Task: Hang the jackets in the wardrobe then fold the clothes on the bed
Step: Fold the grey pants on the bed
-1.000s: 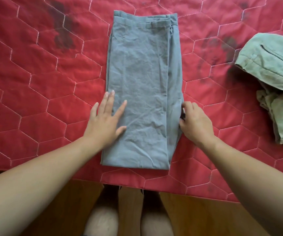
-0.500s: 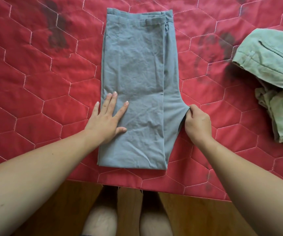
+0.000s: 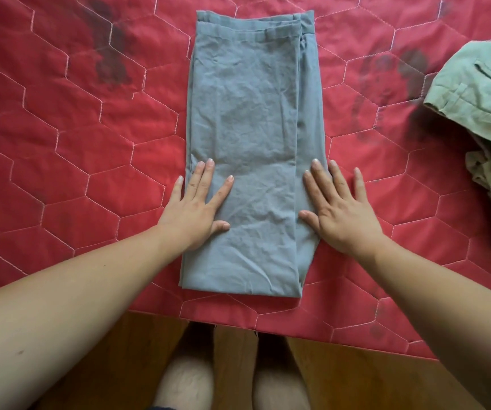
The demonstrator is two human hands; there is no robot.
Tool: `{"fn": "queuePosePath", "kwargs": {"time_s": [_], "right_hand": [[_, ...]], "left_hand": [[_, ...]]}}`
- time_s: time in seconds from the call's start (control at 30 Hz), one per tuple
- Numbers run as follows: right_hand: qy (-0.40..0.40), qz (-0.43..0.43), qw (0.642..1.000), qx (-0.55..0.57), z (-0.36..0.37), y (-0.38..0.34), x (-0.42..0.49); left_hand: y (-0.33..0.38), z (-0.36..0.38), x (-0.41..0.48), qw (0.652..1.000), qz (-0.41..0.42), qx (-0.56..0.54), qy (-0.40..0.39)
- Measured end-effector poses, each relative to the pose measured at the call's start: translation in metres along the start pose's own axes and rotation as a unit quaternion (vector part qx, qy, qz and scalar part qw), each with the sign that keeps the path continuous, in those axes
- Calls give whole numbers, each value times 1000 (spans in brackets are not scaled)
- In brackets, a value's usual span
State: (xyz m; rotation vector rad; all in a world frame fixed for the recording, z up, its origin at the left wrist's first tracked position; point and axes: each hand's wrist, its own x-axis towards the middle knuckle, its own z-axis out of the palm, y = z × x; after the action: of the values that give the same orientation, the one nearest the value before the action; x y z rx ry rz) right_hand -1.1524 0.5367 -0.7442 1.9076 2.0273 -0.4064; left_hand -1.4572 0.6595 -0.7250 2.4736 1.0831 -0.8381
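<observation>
Grey-blue trousers [image 3: 250, 119] lie folded lengthwise into a long strip on the red quilted bed cover [image 3: 60, 149], waistband at the far end. My left hand [image 3: 198, 208] rests flat on the strip's left edge, fingers straight. My right hand [image 3: 338, 208] lies flat on the strip's right edge, fingers spread, partly on the cover. Neither hand grips the cloth.
A crumpled pale green garment [image 3: 486, 113] lies at the right edge of the bed. The cover's near edge [image 3: 297, 329] runs below the trousers, with the wooden floor [image 3: 341, 380] and my legs beneath. Dark stains mark the cover on both sides of the trousers.
My right hand has let go of the pinched right edge of the trousers and now lies flat on it. The bulging edge is smoothed straight. My left hand stays pressed flat.
</observation>
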Motion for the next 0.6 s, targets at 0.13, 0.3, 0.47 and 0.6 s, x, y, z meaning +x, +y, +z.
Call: {"fn": "queuePosePath", "kwargs": {"time_s": [0.13,0.3,0.47,0.6], "right_hand": [[-45,30,998,33,-8,1,-1],[84,246,871,416,-41,-54,-24],[66,358,745,559,-48,-102,-56],[-7,314,793,522,-37,-98,-62]], "left_hand": [[2,-6,-3,1000,2,-6,3],[20,0,-49,938,-137,-292,129],[20,31,-91,836,-189,-507,91],[-2,32,-96,778,-153,-609,-5]]}}
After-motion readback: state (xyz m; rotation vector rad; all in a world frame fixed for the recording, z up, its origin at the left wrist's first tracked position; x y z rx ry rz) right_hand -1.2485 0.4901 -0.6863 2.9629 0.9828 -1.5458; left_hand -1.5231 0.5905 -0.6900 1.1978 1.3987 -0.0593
